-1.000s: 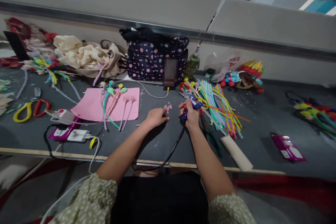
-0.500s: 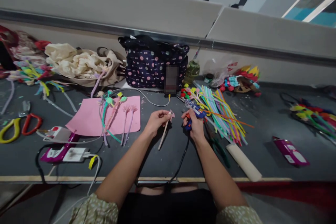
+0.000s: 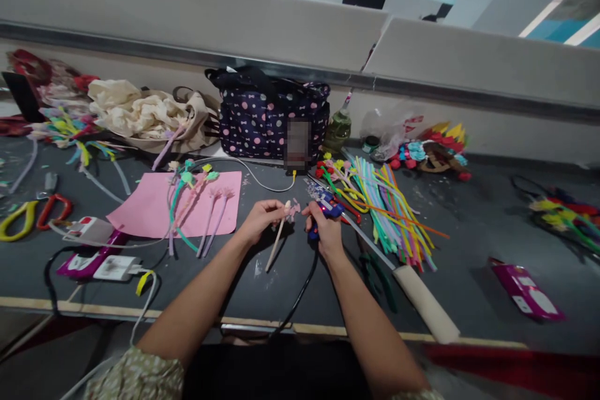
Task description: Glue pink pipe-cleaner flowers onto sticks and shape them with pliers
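Note:
My left hand pinches the top of a pale fuzzy stem, which slants down toward me. Small pink petals show at its upper end, just past my fingertips. My right hand is wrapped round a blue glue gun with orange parts, close to the petals. Whether its nozzle touches them I cannot make out. A black cord runs from below the gun to the table edge. Left of my hands, purple flower stems and a green-and-pink pair lie on a pink sheet.
Bundled colourful pipe cleaners lie right of the gun, near dark green pliers and a beige roll. Scissors, chargers with cables and a purple packet flank them. A dotted bag stands behind.
The glue gun has come left, nearer the flower in my left hand. A long pale stick now shows behind the gun. The whole view has shifted slightly.

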Demonstrator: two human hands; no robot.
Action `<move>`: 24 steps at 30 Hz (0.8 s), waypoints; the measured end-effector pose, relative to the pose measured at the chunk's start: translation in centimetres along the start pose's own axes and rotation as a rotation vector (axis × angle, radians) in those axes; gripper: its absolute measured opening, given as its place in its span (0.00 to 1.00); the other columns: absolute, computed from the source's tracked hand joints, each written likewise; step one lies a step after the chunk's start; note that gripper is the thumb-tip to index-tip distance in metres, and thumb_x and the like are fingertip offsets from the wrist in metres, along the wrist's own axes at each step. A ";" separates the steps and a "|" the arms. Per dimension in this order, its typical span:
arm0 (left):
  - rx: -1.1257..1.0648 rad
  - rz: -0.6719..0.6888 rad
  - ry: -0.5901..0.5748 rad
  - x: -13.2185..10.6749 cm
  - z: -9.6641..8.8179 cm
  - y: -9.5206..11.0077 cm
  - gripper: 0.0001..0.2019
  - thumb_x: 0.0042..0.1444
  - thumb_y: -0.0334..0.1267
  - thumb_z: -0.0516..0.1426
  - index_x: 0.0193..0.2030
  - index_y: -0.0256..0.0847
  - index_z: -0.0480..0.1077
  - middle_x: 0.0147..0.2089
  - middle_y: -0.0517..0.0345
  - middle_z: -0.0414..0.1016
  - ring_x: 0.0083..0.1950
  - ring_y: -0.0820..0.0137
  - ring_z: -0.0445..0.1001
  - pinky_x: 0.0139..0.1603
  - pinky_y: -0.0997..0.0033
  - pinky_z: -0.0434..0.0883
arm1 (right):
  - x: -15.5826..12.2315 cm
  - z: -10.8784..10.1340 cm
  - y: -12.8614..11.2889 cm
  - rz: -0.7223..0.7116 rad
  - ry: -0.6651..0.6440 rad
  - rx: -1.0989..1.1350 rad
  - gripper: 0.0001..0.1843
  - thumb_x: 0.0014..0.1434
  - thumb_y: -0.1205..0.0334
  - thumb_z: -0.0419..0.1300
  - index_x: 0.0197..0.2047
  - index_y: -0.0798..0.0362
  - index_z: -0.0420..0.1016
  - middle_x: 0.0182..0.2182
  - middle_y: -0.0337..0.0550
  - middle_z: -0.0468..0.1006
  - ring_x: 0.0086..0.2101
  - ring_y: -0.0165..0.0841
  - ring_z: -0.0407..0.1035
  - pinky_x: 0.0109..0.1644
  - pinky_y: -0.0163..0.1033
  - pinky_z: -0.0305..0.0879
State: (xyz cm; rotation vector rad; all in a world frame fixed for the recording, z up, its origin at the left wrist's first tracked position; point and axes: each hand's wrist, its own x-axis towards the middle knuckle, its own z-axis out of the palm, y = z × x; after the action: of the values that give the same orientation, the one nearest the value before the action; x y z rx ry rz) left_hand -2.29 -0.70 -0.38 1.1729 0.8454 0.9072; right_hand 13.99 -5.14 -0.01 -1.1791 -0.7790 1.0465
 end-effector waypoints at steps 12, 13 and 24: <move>0.127 -0.012 -0.112 -0.6 0.8 0.1 0.16 0.45 0.45 0.66 0.23 0.34 0.70 0.21 0.61 0.68 0.23 0.78 0.61 0.27 0.76 0.56 | -0.8 0.9 -0.1 0.086 -0.090 0.007 0.15 0.41 0.54 0.72 0.30 0.51 0.75 0.22 0.32 0.74 0.17 0.24 0.62 0.22 0.31 0.61; 0.120 -0.011 -0.124 -0.6 0.8 0.1 0.16 0.46 0.45 0.66 0.23 0.34 0.70 0.22 0.60 0.69 0.24 0.77 0.63 0.28 0.76 0.58 | -0.8 0.9 -0.1 0.086 -0.092 0.009 0.15 0.41 0.55 0.72 0.30 0.51 0.75 0.22 0.32 0.75 0.18 0.24 0.62 0.22 0.31 0.62; 0.139 -0.008 -0.132 -0.8 0.9 -0.1 0.15 0.47 0.44 0.66 0.23 0.34 0.69 0.22 0.60 0.68 0.25 0.77 0.63 0.31 0.75 0.59 | -0.2 0.3 1.4 0.033 -0.080 -0.043 0.19 0.41 0.52 0.72 0.32 0.53 0.74 0.22 0.33 0.73 0.17 0.24 0.61 0.21 0.32 0.61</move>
State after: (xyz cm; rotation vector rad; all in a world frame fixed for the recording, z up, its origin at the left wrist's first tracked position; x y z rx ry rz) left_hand -1.79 -1.73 -0.22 1.3341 0.8147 0.7651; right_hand 13.32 -5.17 -1.30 -1.1960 -0.8503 1.1147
